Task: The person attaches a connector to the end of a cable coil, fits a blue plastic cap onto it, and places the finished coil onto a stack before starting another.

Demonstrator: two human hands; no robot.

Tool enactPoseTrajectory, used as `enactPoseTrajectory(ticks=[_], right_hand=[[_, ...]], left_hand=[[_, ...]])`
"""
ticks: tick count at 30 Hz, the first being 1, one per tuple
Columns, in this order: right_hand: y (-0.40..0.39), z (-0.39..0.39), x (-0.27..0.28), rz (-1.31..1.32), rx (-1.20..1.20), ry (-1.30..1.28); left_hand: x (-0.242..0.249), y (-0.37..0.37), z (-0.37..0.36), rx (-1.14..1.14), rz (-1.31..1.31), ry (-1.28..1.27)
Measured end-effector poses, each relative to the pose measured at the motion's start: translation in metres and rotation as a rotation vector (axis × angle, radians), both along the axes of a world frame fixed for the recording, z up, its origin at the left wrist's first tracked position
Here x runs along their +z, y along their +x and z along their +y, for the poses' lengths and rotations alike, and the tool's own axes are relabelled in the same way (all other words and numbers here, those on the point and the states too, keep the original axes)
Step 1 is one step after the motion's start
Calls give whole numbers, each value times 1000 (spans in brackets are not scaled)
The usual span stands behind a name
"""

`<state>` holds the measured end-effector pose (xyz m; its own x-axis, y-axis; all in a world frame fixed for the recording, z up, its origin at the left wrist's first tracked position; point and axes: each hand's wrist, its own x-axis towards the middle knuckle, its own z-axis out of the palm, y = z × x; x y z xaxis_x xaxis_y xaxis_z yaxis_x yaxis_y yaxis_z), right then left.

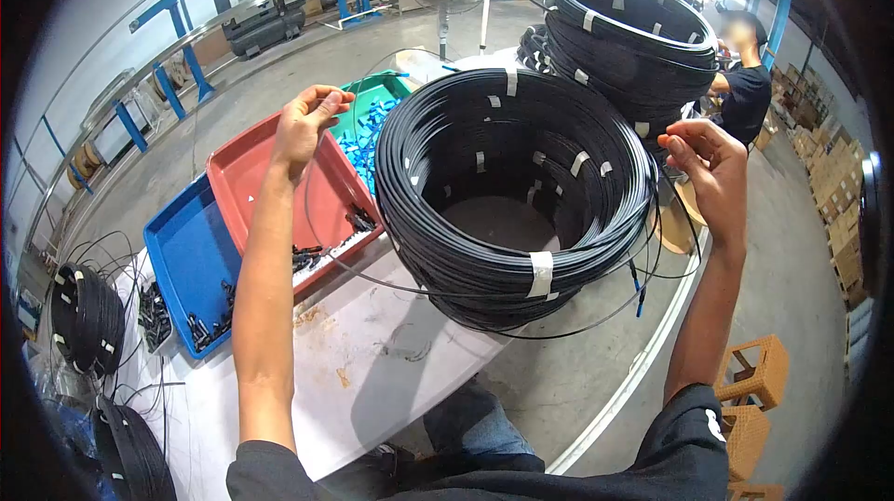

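A tall stack of coiled black cable (521,291), bound with strips of white tape, stands in front of me between my hands. To its left, above the red tray, my left hand (312,124) is raised, thumb and fingers pinched on a thin black cable that loops down toward the coil's front. My right hand (710,166) is up at the coil's right side, also in a pinch, with thin cable hanging below it. Something orange shows at the fingertips of both hands. A blue-tipped cable end (640,301) dangles at the coil's lower right.
A red tray (251,161) and a blue tray (177,240) hold black parts; a green tray (377,87) holds blue pieces. Behind is another cable coil (629,54). More coils (88,319) lie at left. A person (745,82) is at back right, near orange stools (756,371).
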<state>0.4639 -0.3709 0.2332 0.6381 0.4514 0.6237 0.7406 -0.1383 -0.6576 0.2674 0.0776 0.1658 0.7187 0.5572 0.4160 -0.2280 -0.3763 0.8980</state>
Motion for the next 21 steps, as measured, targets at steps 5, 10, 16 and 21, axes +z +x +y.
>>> enactPoseTrajectory(ticks=[5, 10, 16, 21], right_hand=[[-36, -12, -6, -48, 81, 115], [-93, -13, -38, -59, 320, 328], [-160, 32, -55, -124, 864, 302], [-205, 77, -62, -156, 1254, -11]], left_hand=[[-2, -61, 7, 130, -71, 116], [-12, -157, -24, 337, -18, 177], [-54, -288, -88, 497, 68, 69], [-101, -376, -178, 705, 82, -72]])
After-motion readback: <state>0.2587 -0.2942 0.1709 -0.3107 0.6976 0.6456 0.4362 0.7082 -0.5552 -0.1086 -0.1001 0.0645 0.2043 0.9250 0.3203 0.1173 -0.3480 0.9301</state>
